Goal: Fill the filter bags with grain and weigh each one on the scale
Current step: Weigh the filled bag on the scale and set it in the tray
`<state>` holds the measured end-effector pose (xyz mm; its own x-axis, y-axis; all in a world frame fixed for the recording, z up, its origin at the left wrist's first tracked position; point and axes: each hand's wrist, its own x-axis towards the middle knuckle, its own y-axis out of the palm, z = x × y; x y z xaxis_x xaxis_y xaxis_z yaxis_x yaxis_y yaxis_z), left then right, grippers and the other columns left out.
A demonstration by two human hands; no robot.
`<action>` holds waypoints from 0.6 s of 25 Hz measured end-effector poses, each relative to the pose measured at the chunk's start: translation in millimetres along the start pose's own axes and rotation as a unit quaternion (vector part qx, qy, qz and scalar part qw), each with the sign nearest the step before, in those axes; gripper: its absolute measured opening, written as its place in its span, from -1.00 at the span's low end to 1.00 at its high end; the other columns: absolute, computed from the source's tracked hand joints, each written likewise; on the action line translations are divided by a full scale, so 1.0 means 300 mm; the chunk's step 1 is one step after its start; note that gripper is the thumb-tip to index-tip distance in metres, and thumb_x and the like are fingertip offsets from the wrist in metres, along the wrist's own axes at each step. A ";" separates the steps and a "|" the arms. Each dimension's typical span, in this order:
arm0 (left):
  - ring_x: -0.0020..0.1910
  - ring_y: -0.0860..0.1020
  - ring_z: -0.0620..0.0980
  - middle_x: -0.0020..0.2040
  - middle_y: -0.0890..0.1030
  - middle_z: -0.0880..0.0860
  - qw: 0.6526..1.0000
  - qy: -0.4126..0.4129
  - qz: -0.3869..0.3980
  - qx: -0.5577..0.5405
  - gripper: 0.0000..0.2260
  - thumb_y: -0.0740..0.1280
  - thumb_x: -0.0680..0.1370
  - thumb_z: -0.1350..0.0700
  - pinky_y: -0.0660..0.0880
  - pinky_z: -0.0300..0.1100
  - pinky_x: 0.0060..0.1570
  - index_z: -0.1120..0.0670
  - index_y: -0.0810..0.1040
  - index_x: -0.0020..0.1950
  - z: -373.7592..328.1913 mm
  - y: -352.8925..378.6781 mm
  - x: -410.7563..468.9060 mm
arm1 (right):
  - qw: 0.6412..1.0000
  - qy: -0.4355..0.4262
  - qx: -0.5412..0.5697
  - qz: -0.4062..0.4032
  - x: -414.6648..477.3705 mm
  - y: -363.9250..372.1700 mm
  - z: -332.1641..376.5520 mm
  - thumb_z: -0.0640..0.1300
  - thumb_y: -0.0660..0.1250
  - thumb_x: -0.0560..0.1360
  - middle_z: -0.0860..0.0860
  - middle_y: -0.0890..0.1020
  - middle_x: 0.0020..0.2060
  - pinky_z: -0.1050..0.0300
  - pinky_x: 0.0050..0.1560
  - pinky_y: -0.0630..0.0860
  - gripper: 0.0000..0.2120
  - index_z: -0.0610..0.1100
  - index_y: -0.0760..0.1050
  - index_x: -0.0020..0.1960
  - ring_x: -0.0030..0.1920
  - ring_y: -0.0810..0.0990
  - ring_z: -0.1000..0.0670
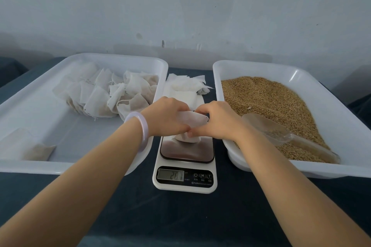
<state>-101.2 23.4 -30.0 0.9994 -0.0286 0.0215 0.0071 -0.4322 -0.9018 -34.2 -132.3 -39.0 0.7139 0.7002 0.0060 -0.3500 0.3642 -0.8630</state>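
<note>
Left hand (166,116) and right hand (217,120) each hold a pinching grip on the filter bag (192,121), which sits on the scale (184,183). Left of the scale is the bag tray (120,56), right of it the grain tray (217,78). All stand on a dark blue counter (180,218) against a pale wall (180,6).

The light is soft, cool and a little dim. Shadows are faint. The shiny plate of the scale (184,185) shows a dull, dark glow. A small bright streak sits on the far rim of the right tray (294,74). The wide lens bends the left tray (60,168) at its edges and stretches the left arm (90,176) and right arm (291,182) near the bottom. The scale's numbers look fuzzy.
</note>
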 end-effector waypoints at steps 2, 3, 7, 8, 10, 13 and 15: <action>-0.19 0.50 0.01 -0.35 0.49 -0.11 1.000 -0.001 0.001 0.001 -0.85 0.33 0.43 0.02 0.34 -0.23 -0.22 0.07 0.60 -0.11 0.001 0.000 -0.001 | 1.000 -0.002 -0.001 -0.001 0.001 0.000 -0.001 0.17 0.54 0.20 0.05 0.57 -0.31 0.20 -0.27 0.30 -0.63 -0.02 0.63 -0.11 -0.20 0.49 0.02; -0.19 0.50 0.00 -0.35 0.49 -0.12 1.000 -0.003 0.001 0.000 -0.87 0.33 0.43 0.02 0.34 -0.23 -0.22 0.05 0.59 -0.12 0.000 0.000 -0.003 | 1.000 -0.002 -0.002 -0.001 0.001 0.000 -0.001 0.17 0.54 0.20 0.04 0.58 -0.30 0.19 -0.27 0.31 -0.64 -0.02 0.63 -0.11 -0.18 0.50 0.01; -0.19 0.50 0.01 -0.35 0.49 -0.10 1.000 -0.008 0.001 0.004 -0.89 0.33 0.44 0.04 0.34 -0.23 -0.23 0.05 0.58 -0.14 -0.002 0.001 -0.004 | 1.000 -0.007 -0.011 0.000 0.002 0.002 -0.003 0.17 0.53 0.20 0.02 0.56 -0.33 0.17 -0.27 0.33 -0.64 -0.04 0.62 -0.14 -0.21 0.49 -0.01; -0.19 0.49 0.01 -0.35 0.48 -0.11 1.000 -0.006 0.001 0.007 -0.92 0.34 0.44 0.04 0.33 -0.23 -0.23 0.03 0.57 -0.16 -0.003 0.001 -0.005 | 1.000 -0.007 -0.013 0.000 0.002 0.003 -0.004 0.17 0.53 0.21 0.02 0.56 -0.34 0.17 -0.27 0.33 -0.64 -0.04 0.62 -0.14 -0.21 0.49 -0.01; -0.20 0.48 -0.01 -0.36 0.47 -0.13 1.000 -0.003 0.000 0.005 -0.96 0.34 0.45 0.05 0.32 -0.24 -0.25 -0.02 0.53 -0.19 -0.005 -0.001 -0.008 | 1.000 -0.007 -0.016 -0.002 0.004 0.004 -0.005 0.17 0.53 0.21 0.02 0.55 -0.35 0.16 -0.25 0.33 -0.65 -0.04 0.62 -0.15 -0.20 0.48 -0.01; -0.19 0.48 -0.01 -0.35 0.47 -0.13 1.000 -0.006 0.000 0.004 -0.94 0.34 0.44 0.04 0.32 -0.24 -0.23 0.00 0.55 -0.18 -0.007 0.000 -0.009 | 1.000 -0.011 -0.018 -0.004 0.005 0.006 -0.006 0.16 0.53 0.20 0.03 0.54 -0.37 0.16 -0.27 0.30 -0.66 -0.05 0.62 -0.17 -0.21 0.47 -0.01; -0.19 0.48 0.00 -0.36 0.47 -0.12 1.000 -0.009 0.001 0.004 -0.94 0.34 0.44 0.04 0.33 -0.23 -0.23 -0.01 0.55 -0.20 -0.007 0.000 -0.010 | 1.000 -0.012 -0.018 -0.007 0.005 0.006 -0.008 0.16 0.53 0.20 0.03 0.55 -0.37 0.17 -0.28 0.29 -0.66 -0.04 0.62 -0.17 -0.21 0.48 -0.01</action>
<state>-104.2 21.6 -29.1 0.9999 -0.0127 0.0113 0.0048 -0.4251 -0.9051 -32.4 -132.0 -41.7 0.7030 0.7105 0.0297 -0.3186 0.3521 -0.8801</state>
